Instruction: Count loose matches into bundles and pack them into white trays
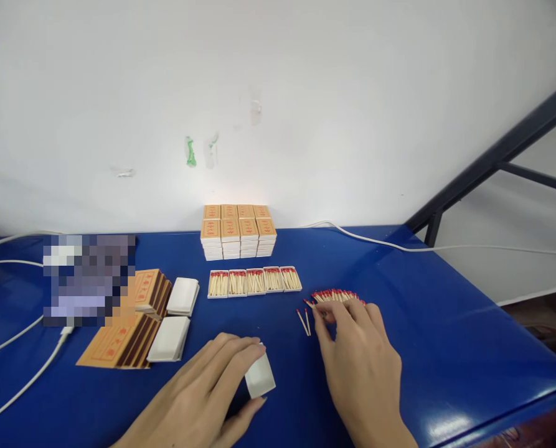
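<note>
An empty white matchbox tray [261, 376] stands on the blue table, held at its edges between the fingers and thumb of my left hand [198, 386]. My right hand [359, 348] is over the near side of a pile of red-tipped matches [336, 295], its fingers curled down and closed on some of them. The fingertips partly cover those matches. Two loose matches [302, 322] lie just left of my right hand. Beyond both hands, a row of several filled matchbox trays [255, 282] shows matches with their red heads pointing away from me.
Stacked closed matchboxes [238, 230] stand against the wall. At left are flattened orange matchbox sleeves [119, 339], stacks of white trays [169, 339] and a blurred-out device [91, 274] with a white cable [25, 392]. Another cable [375, 241] crosses the back right, near a dark metal frame [483, 158].
</note>
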Available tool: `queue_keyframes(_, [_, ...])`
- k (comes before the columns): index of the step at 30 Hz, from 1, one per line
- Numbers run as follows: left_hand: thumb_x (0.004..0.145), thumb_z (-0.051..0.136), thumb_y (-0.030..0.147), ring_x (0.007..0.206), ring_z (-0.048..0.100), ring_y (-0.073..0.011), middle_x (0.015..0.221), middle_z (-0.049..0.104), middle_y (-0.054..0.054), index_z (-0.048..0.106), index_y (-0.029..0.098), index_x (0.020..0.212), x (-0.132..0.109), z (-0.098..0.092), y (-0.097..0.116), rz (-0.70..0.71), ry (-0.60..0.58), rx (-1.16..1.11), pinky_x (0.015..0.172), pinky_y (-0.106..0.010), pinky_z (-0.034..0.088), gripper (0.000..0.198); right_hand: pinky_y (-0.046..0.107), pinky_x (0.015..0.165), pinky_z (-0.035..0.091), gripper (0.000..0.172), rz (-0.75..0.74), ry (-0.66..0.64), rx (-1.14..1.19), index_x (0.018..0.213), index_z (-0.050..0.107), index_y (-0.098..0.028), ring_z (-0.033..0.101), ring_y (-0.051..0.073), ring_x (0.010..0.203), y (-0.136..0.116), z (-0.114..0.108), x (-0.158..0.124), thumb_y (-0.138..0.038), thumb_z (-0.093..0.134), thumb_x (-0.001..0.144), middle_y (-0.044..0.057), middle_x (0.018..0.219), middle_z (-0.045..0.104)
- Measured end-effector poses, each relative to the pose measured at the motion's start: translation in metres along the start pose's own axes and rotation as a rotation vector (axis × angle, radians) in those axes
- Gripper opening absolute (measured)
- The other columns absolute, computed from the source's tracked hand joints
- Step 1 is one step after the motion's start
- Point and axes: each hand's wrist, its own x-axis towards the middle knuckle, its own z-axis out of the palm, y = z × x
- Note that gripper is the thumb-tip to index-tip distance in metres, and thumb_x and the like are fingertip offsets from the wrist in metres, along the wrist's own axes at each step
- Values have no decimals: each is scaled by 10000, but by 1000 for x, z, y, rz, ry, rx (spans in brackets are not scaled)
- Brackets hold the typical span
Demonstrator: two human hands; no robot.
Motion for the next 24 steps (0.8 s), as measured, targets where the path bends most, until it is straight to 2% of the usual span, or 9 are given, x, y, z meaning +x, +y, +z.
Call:
queue_keyframes(8, [1180,498,398,1158,823,-211,1296,815,-63,629,219,1436,0,2,-1,2,20,-3,1070,-318,640,338,349,618,456,455,15,3,20,877,709,-247,634,298,977,-9,-9,-4,-510,449,1143,112,928,736])
queue_keyframes(14, [1179,505,421,1152,825,-208,1280,821,-62,639,209,1420,3,2,-4,18,26,23,1067,-316,638,348,321,535,417,464,20,7,56,838,683,-258,653,282,899,-16,-17,-6,-537,458,1132,96,878,729])
queue_keyframes(20, [1172,520,397,1175,819,-217,1313,815,-59,633,222,1445,2,2,-4,3,15,11,1088,-325,631,343,342,538,471,454,34,-38,66,801,664,-263,656,286,851,-27,-13,-11,-539,486,1113,93,839,707])
queue_keyframes(24, [1172,519,373,1177,818,-211,1315,816,-56,639,225,1449,0,0,-3,9,12,-1,1097,-311,623,336,341,527,478,454,52,-50,86,811,675,-267,678,291,849,-24,-13,-11,-556,488,1107,87,849,713])
